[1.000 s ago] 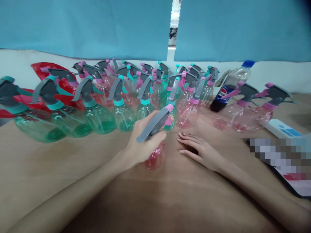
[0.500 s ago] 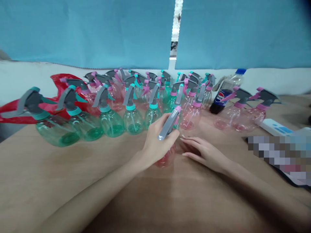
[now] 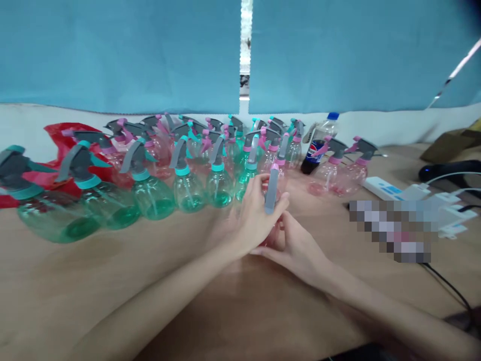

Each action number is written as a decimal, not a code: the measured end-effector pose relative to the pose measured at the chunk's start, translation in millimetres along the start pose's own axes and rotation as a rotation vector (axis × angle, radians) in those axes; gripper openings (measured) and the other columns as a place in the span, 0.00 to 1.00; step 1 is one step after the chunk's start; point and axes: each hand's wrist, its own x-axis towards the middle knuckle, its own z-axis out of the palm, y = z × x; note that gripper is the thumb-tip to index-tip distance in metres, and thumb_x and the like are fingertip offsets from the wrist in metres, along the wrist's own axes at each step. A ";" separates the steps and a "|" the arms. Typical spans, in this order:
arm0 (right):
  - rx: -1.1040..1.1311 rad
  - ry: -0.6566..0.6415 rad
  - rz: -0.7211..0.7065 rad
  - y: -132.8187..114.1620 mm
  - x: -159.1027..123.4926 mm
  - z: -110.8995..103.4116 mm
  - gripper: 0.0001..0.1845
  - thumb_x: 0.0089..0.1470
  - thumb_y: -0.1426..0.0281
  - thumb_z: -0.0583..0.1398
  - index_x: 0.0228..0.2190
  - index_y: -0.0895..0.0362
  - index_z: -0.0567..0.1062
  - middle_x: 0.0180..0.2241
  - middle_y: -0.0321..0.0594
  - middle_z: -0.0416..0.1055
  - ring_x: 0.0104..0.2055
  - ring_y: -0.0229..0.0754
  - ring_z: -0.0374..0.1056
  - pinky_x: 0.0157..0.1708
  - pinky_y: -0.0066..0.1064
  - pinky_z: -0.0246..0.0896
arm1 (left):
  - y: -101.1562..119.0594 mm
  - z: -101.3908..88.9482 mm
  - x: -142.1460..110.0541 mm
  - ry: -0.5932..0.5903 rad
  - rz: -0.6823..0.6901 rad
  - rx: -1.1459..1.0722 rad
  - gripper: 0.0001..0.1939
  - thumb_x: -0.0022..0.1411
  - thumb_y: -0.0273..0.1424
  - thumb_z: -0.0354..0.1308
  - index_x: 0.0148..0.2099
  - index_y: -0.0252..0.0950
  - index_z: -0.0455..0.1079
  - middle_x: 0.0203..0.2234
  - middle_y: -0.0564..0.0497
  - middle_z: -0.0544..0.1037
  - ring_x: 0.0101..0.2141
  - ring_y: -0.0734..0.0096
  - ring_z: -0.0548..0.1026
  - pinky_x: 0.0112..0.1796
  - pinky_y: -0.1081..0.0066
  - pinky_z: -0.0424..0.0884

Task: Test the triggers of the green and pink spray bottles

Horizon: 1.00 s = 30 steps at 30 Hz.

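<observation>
Both my hands are on one pink spray bottle (image 3: 272,193) with a grey trigger head. My left hand (image 3: 257,215) is wrapped round its neck below the trigger head. Lower down, my right hand (image 3: 300,245) curls round the bottle's body, which the hands mostly hide. Just beyond stands a front row of green spray bottles, such as this one (image 3: 190,193) with a turquoise collar. More pink and green bottles crowd behind it, among them a pink one (image 3: 154,150).
A Pepsi bottle (image 3: 315,145) and two pink spray bottles (image 3: 355,175) stand at the right. Beside them lie a white power strip (image 3: 383,188) with plugs and a blurred-out flat object (image 3: 394,230). A red plastic bag (image 3: 62,143) lies at the left.
My right hand has moved left from beside the bottle and closed round its body. My left hand still grips it. The whole view has turned to the right.
</observation>
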 end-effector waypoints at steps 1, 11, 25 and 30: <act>-0.010 0.032 0.021 3.1 0.3 -2.0 0.37 0.46 0.53 0.65 0.53 0.54 0.61 0.52 0.51 0.68 0.53 0.58 0.67 0.44 0.48 0.68 | 0.1 6.9 3.9 -0.005 0.006 -0.016 0.12 0.60 0.31 0.58 0.46 0.37 0.62 0.43 0.46 0.71 0.46 0.61 0.71 0.47 0.60 0.67; -0.100 0.171 -0.075 72.1 11.8 -63.6 0.30 0.52 0.61 0.61 0.54 0.53 0.59 0.53 0.51 0.67 0.53 0.55 0.67 0.49 0.46 0.64 | -18.5 69.3 29.3 -0.251 -0.039 0.052 0.40 0.53 0.39 0.65 0.62 0.38 0.49 0.59 0.39 0.60 0.59 0.51 0.60 0.57 0.49 0.60; -0.515 0.229 -0.001 121.5 97.4 -102.7 0.36 0.49 0.48 0.61 0.49 0.62 0.65 0.47 0.60 0.70 0.51 0.64 0.66 0.45 0.50 0.63 | -53.7 50.5 -10.1 -0.385 -0.113 0.247 0.13 0.61 0.27 0.53 0.50 0.39 0.62 0.45 0.47 0.69 0.47 0.60 0.71 0.48 0.55 0.70; -0.589 0.174 0.115 107.8 108.7 -100.6 0.41 0.50 0.49 0.61 0.56 0.61 0.59 0.47 0.58 0.72 0.46 0.64 0.71 0.37 0.46 0.66 | -51.8 51.1 -7.6 -0.377 -0.152 0.237 0.12 0.62 0.26 0.52 0.49 0.39 0.62 0.44 0.48 0.70 0.46 0.62 0.72 0.46 0.58 0.71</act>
